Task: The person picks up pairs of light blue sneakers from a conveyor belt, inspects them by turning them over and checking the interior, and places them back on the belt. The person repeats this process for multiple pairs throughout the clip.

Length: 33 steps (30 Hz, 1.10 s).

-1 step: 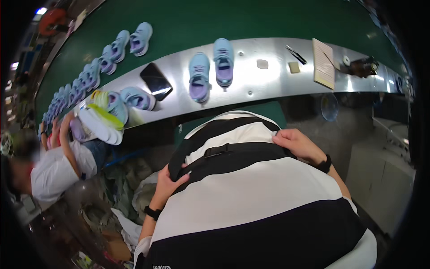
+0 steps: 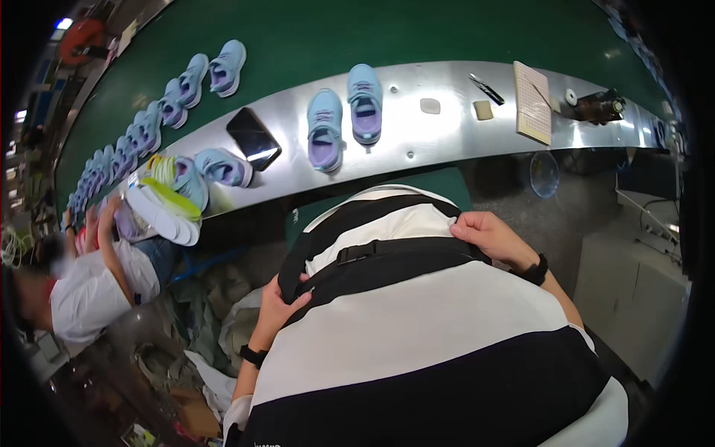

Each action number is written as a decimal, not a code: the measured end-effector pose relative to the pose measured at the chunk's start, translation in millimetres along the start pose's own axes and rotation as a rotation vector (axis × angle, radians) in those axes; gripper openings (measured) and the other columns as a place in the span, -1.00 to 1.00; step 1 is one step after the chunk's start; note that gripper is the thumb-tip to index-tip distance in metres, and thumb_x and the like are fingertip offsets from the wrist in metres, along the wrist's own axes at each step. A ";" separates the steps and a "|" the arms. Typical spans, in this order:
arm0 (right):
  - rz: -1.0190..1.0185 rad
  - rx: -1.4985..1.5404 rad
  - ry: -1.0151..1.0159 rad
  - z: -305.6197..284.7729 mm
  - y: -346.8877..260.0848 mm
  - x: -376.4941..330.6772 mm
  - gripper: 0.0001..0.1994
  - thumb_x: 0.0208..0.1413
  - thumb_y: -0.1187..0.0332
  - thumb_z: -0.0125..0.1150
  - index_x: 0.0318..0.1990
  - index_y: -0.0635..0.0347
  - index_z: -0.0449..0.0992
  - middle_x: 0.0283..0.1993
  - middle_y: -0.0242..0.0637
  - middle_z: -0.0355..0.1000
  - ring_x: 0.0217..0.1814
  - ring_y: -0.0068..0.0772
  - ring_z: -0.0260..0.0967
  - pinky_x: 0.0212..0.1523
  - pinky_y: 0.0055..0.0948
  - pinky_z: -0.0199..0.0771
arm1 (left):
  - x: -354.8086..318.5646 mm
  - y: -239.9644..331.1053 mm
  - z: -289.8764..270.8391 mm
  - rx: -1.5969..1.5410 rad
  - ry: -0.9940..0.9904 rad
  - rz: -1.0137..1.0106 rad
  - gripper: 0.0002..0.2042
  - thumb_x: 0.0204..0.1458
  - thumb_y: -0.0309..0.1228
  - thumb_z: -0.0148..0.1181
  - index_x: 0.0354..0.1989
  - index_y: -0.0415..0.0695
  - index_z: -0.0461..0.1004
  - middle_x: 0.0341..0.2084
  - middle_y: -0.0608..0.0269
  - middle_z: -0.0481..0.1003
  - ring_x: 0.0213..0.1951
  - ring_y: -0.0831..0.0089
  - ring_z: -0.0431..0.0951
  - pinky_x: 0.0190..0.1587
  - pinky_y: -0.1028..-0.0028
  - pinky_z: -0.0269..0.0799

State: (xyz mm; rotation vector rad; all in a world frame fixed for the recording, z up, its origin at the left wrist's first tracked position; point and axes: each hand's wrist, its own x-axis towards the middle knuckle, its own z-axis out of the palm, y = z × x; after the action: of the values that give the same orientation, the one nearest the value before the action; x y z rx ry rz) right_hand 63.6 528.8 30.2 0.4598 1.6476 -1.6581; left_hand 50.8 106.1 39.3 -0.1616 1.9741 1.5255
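Note:
I wear a black-and-white striped shirt [image 2: 417, 313] with a black waist strap [image 2: 406, 248] across it, fastened by a buckle [image 2: 357, 252]. At the strap's left part, my left hand [image 2: 277, 307] is closed on the dark band, thumb in front and some fingers hidden behind. My right hand [image 2: 488, 232] pinches the white shirt fabric at my right side, just above the strap. Beyond my lap, a pair of light blue and lilac sneakers, a left shoe [image 2: 325, 130] and a right shoe [image 2: 365, 103], stands on the metal bench edge [image 2: 439, 138].
A phone [image 2: 254, 138], insoles [image 2: 167, 216] and more sneakers [image 2: 223, 167] lie to the left. A shoe row [image 2: 134, 140] runs along the green surface [image 2: 313, 33]. Right are tweezers [image 2: 486, 89], a notepad [image 2: 532, 103] and a dark bottle [image 2: 599, 108]. Another person [image 2: 104, 283] works at left.
The view has shifted slightly, so the bench things appear a little farther left. Both hands keep their grips.

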 end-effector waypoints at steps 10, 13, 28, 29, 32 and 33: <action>-0.296 -0.240 -0.064 -5.2 -28.6 18.1 -0.73 0.17 0.20 0.31 -0.41 0.18 0.46 -0.56 -0.59 0.32 -0.52 -0.77 0.17 -0.49 -0.71 0.17 | 9.1 -0.7 -6.7 -0.140 -0.094 0.001 -0.62 -0.04 -0.64 0.24 0.01 -0.25 0.45 -0.20 0.32 0.49 -0.13 0.56 0.47 0.04 0.54 0.33; -0.268 -0.310 -0.133 10.1 -36.7 31.8 -0.75 0.16 0.21 0.31 -0.41 0.17 0.47 -0.58 -0.58 0.28 -0.52 -0.76 0.12 -0.51 -0.65 0.13 | 12.4 2.5 -7.9 -0.103 -0.079 0.005 -0.71 0.07 -0.57 0.19 0.00 -0.25 0.45 -0.28 0.33 0.50 -0.20 0.57 0.47 -0.03 0.54 0.36; -0.453 -0.546 0.270 7.5 -5.1 81.2 -0.76 0.12 0.26 0.31 -0.25 0.29 0.54 -0.42 -0.40 0.40 -0.45 -0.52 0.28 -0.40 -0.51 0.31 | 53.7 -39.9 -14.2 0.281 0.107 -0.038 -0.72 0.12 -0.32 0.30 -0.07 -0.20 0.49 -0.27 0.33 0.46 -0.24 0.63 0.38 -0.22 0.58 0.31; -0.402 -0.453 0.214 5.2 -6.6 83.8 -0.75 0.12 0.25 0.31 -0.27 0.30 0.54 -0.43 -0.38 0.43 -0.46 -0.47 0.31 -0.42 -0.48 0.33 | 56.4 -40.1 -15.1 0.298 0.024 -0.125 -0.78 0.12 -0.33 0.30 -0.18 -0.21 0.51 -0.38 0.38 0.44 -0.32 0.69 0.35 -0.28 0.60 0.29; -0.421 -0.539 0.315 0.9 -13.1 97.1 -0.80 0.14 0.28 0.26 -0.33 0.27 0.52 -0.48 -0.25 0.44 -0.50 -0.35 0.32 -0.42 -0.40 0.33 | 70.2 -44.4 -13.2 0.064 0.118 -0.092 -0.81 0.17 -0.35 0.26 -0.40 -0.21 0.48 -0.57 0.58 0.34 -0.46 0.79 0.25 -0.40 0.68 0.18; -0.456 -0.567 0.363 -1.4 -15.6 102.6 -0.81 0.14 0.29 0.25 -0.34 0.26 0.52 -0.49 -0.22 0.43 -0.51 -0.35 0.32 -0.42 -0.39 0.33 | 77.1 -47.3 -13.3 0.045 0.147 -0.078 -0.80 0.18 -0.35 0.25 -0.42 -0.20 0.48 -0.58 0.61 0.33 -0.47 0.81 0.24 -0.41 0.69 0.16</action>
State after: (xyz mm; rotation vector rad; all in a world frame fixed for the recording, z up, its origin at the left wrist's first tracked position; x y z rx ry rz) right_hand -15.6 503.1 -31.7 0.0988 2.5337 -1.3548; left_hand 5.8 99.9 -40.1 -0.3370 2.0891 1.4544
